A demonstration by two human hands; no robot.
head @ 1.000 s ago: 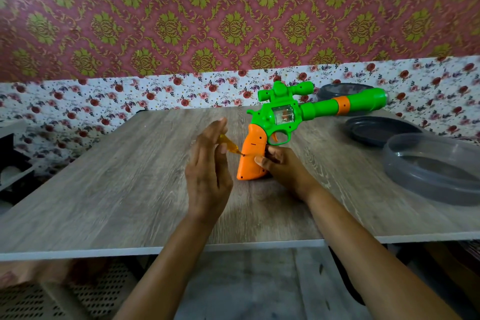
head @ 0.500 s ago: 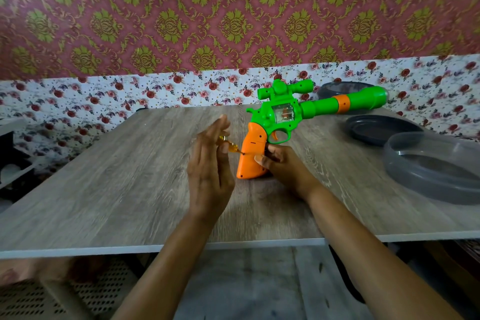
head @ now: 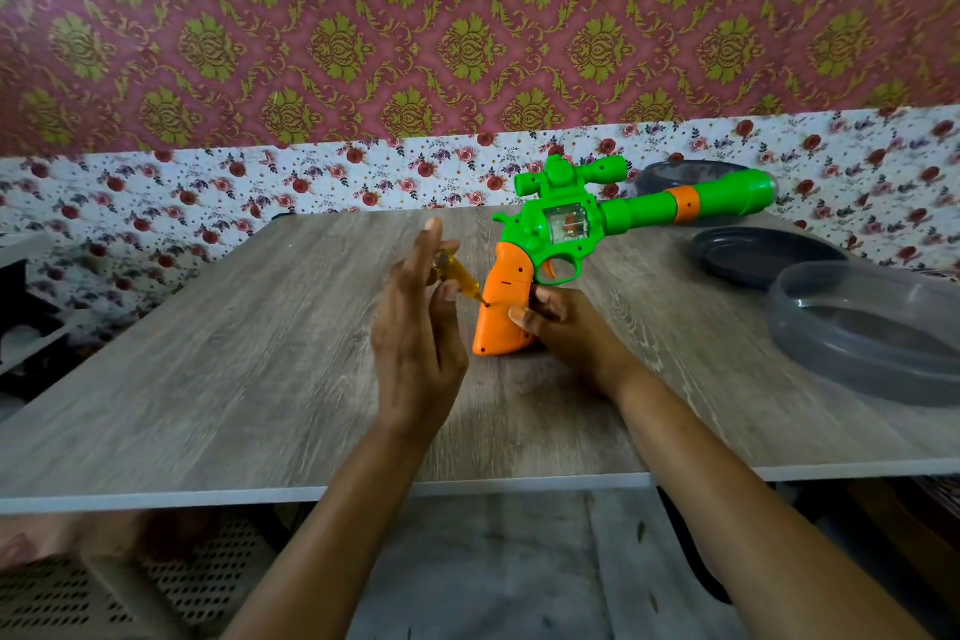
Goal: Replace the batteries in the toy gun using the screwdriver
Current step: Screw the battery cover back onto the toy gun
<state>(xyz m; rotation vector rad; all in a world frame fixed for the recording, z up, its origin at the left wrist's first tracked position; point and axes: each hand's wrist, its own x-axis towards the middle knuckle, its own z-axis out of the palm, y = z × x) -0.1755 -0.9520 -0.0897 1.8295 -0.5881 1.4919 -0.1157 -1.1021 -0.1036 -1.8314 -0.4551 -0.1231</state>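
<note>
The straight fingers (head: 423, 255) of the left hand (head: 415, 343) have been slid slightly upward and forward along the screwdriver (head: 460, 280) since a second ago, so that the fingertips are now carried further beyond its yellow handle. More of the handle is exposed between the fingers and the thumb (head: 448, 295), just ahead of the thumb tip, and it appears to have been rolled a little across the finger pads.
</note>
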